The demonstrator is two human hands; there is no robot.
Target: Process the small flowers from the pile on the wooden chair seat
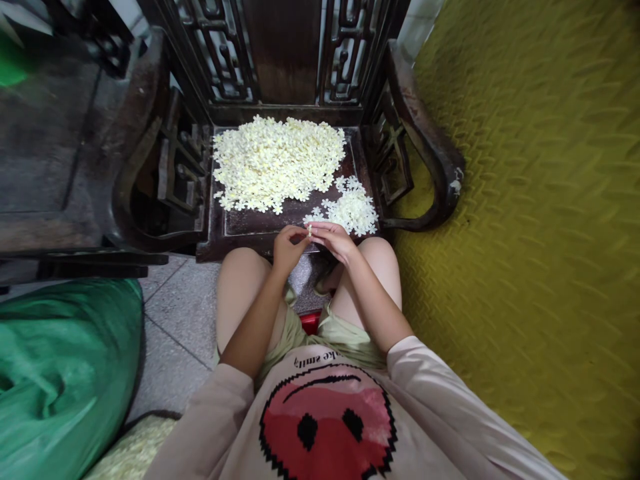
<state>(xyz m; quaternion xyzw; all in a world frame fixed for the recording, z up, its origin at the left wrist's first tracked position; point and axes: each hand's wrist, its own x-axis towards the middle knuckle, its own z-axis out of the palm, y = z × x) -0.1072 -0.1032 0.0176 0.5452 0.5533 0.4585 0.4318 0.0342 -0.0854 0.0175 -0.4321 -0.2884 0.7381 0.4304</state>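
Observation:
My left hand (289,249) and my right hand (337,240) meet in front of the chair seat's front edge, above my knees. Both are closed in a pinch, fingertips almost touching. Between them is a small pale flower (310,230); its stem and finer parts are too small to make out. Just beyond my right hand lies a small heap of white flowers (354,210), some of them strewn toward my fingers. Farther back on the seat spreads a much larger heap of creamy yellow-white flowers (277,163).
The dark wooden chair (250,223) has curved arms and a latticed back. A ridged yellow surface (525,233) runs along the right. At lower left sit a green bag (70,373) and a pale, heaped mass (133,453). Grey tiles (175,333) cover the floor.

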